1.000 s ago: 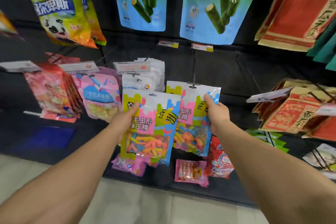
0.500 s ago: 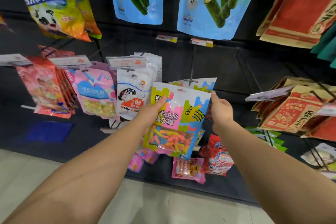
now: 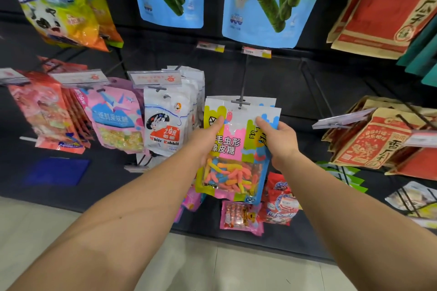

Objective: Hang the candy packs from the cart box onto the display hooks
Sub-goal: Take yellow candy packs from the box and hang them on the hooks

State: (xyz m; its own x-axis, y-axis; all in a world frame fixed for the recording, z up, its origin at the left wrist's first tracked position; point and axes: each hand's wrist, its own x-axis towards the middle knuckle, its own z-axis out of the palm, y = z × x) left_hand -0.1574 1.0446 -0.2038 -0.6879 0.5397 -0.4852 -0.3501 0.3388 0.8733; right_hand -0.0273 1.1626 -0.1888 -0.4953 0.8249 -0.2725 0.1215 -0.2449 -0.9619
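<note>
Both hands seating a gummy worm pack on the display hook

The left hand (image 3: 208,134) pinches the upper left of the gummy worm pack (image 3: 233,149), thumb on its face, and the right hand (image 3: 279,139) grips the upper right edge the same way, likely to keep the top flat and the hang hole square to the hook (image 3: 240,101) just above the thumbs; the hook tip shows through the pack's top, with another matching pack directly behind it. Just left of the left hand hang White Rabbit packs (image 3: 165,123); right of the right hand, well apart, red and tan packets (image 3: 369,139)
</note>
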